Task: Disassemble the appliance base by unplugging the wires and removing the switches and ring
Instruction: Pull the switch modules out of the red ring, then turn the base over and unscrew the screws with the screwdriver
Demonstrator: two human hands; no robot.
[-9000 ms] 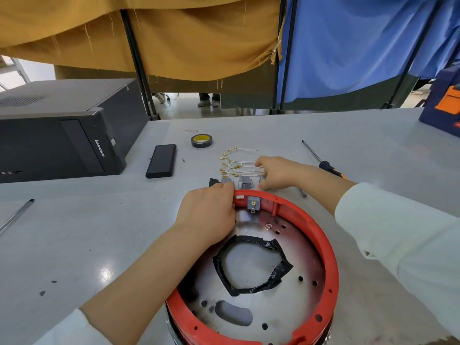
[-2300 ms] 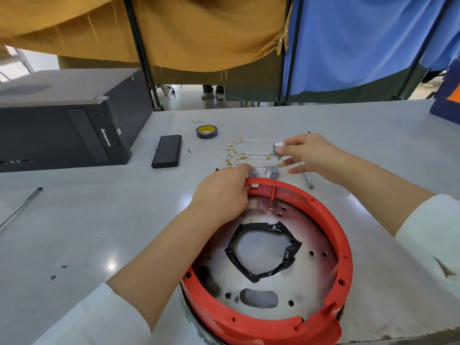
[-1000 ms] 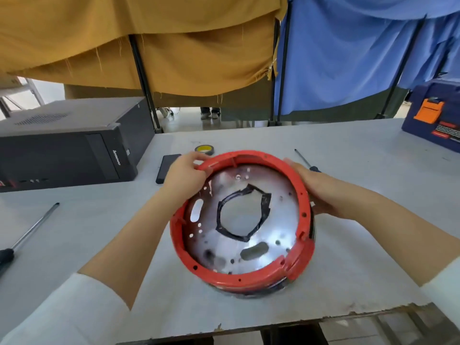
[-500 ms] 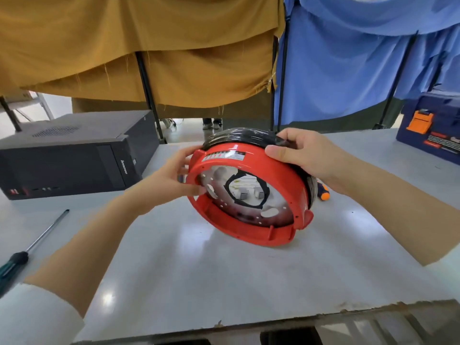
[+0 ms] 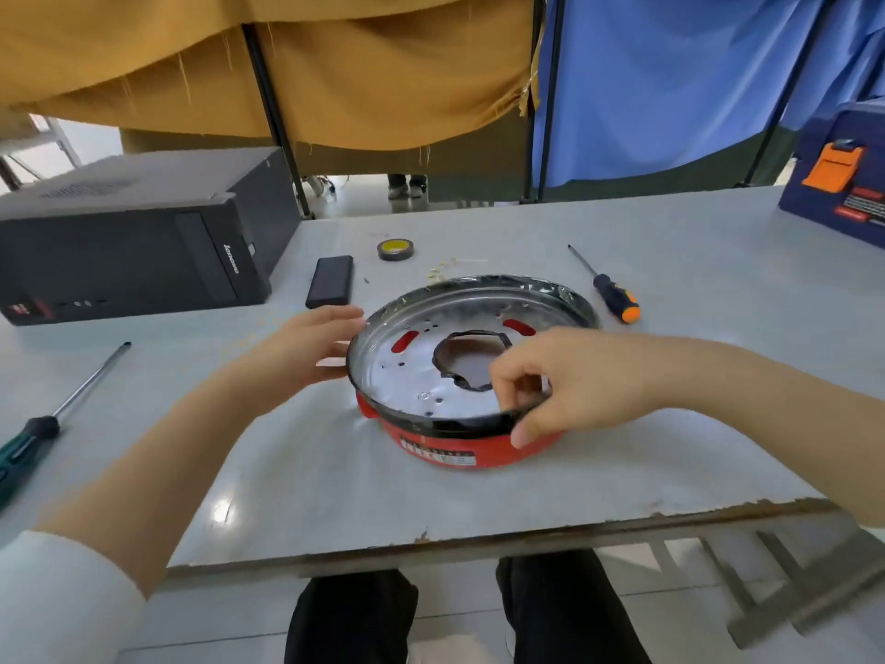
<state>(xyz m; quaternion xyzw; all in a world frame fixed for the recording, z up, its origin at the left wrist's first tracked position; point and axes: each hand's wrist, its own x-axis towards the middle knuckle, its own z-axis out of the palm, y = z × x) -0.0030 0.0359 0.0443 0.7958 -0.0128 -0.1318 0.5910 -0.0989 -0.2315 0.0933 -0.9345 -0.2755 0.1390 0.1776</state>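
The appliance base [image 5: 416, 371] lies on the table with its shiny metal dish facing up and its red ring [image 5: 459, 443] underneath, a label on the red side. A black rim [image 5: 507, 282] runs round the dish's edge, and a black-edged hole sits in the middle. My left hand [image 5: 306, 347] rests with straight fingers against the base's left side. My right hand [image 5: 570, 381] pinches the black rim at the near right edge, thumb outside and fingers inside. A few loose wires [image 5: 443, 270] with gold terminals show just behind the base; the switches are hidden.
A black computer case [image 5: 134, 242] stands at the left. A black phone [image 5: 330, 280] and a tape roll [image 5: 395, 249] lie behind the base. An orange-handled screwdriver [image 5: 608, 289] lies at the right, a green-handled one [image 5: 52, 414] at the left. The table's front edge [image 5: 479, 534] is close.
The base was lifted, turned over and set down with the metal dish up and the red ring below. My right hand moved from the top edge to the near rim.
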